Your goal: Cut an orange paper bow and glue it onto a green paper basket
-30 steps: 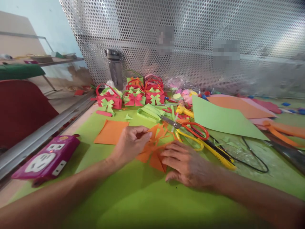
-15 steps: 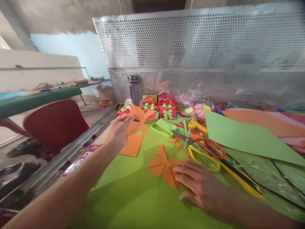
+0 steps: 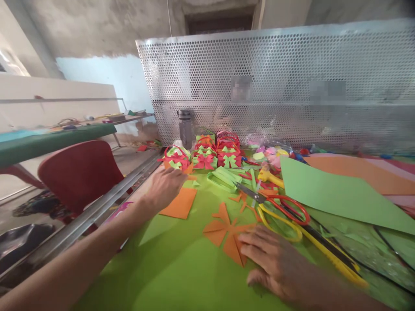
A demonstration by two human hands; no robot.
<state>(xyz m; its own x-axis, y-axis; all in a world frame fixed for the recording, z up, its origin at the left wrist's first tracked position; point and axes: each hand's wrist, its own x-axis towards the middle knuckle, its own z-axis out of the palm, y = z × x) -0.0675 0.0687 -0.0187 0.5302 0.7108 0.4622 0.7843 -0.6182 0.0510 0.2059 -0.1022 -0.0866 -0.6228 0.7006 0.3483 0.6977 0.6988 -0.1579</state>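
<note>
My left hand (image 3: 165, 185) is near the far left of the green work surface, fingers curled on an orange paper cutout (image 3: 189, 168). Its petals show past the fingers, and the rest is hidden. Just below it lies an orange paper square (image 3: 180, 203). My right hand (image 3: 270, 257) rests with fingers spread on the edge of a cut orange paper flower (image 3: 217, 229), which lies flat. Scissors (image 3: 259, 198) with red and yellow handles lie slightly open beyond the right hand.
Small red and green paper baskets with bows (image 3: 205, 160) stand at the back beside a grey bottle (image 3: 185, 129). Folded green strips (image 3: 223, 178), a yellow glue gun (image 3: 269, 176) and a green sheet (image 3: 333, 185) lie right of them. A perforated metal panel (image 3: 201, 65) stands behind; a red chair (image 3: 81, 172) is left.
My left hand has lowered the orange cutout from a raised position toward the surface in front of the baskets. My right hand stays on the paper flower. The view has tilted slightly up.
</note>
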